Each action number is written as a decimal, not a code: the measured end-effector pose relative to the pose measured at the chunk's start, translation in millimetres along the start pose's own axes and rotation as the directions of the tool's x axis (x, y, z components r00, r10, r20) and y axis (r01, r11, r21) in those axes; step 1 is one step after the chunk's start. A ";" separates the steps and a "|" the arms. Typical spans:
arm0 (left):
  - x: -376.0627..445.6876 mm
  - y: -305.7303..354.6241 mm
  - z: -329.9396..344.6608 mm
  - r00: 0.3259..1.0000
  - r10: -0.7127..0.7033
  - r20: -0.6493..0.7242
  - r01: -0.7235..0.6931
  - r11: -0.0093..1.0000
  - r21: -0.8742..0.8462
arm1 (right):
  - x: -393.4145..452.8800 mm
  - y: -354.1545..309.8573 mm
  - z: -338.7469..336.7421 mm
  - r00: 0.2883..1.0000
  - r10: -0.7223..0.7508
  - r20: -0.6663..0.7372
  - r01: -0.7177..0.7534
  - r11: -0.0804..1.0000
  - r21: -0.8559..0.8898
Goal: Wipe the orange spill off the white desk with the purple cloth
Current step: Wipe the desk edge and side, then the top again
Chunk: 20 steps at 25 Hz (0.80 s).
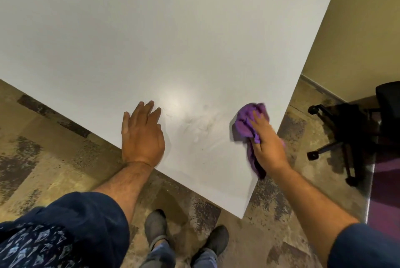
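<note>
The white desk (151, 36) fills the upper part of the view, its near corner pointing at me. My right hand (267, 140) presses the bunched purple cloth (246, 121) onto the desktop close to the right edge; a tail of cloth hangs under my wrist. My left hand (141, 133) lies flat on the desk by the near edge, fingers spread, holding nothing. Between the hands I see faint grey wet smears (201, 124) and a few tiny dark specks. No orange colour shows in them.
A black office chair (350, 131) on castors stands on the floor to the right of the desk. A beige wall rises behind it. My feet stand on patterned carpet under the desk's near corner (242, 216).
</note>
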<state>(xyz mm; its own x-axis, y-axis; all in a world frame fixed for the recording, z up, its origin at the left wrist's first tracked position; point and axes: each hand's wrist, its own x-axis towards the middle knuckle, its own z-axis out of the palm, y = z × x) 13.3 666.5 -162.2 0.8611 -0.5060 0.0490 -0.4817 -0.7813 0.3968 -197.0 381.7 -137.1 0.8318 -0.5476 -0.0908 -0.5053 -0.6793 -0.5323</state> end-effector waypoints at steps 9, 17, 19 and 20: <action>1.6 -6.8 -4.9 0.992 0.067 0.103 -0.062 0.997 -0.049 | -83.0 -49.9 -7.8 0.772 -0.473 0.426 0.471 0.874 0.118; -81.1 43.1 -5.9 0.953 -0.275 0.127 0.302 0.819 -0.487 | 54.0 -91.8 25.3 0.891 -0.335 0.308 0.365 0.930 -0.045; -134.1 81.6 3.5 0.878 -0.472 0.077 0.418 0.680 -0.603 | 41.5 -95.3 35.9 0.778 -0.485 0.401 0.521 0.853 0.021; -158.8 103.2 10.7 0.832 -0.553 0.040 0.453 0.636 -0.625 | 23.3 -92.0 35.5 0.679 -0.558 0.476 0.600 0.796 0.077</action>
<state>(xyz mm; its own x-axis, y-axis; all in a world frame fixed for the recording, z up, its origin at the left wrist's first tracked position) -174.9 662.3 -138.8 0.9764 -0.0032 -0.2159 0.1856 -0.4980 0.8471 -122.9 448.7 -120.2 0.9565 0.2401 -0.1656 0.1148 -0.8318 -0.5431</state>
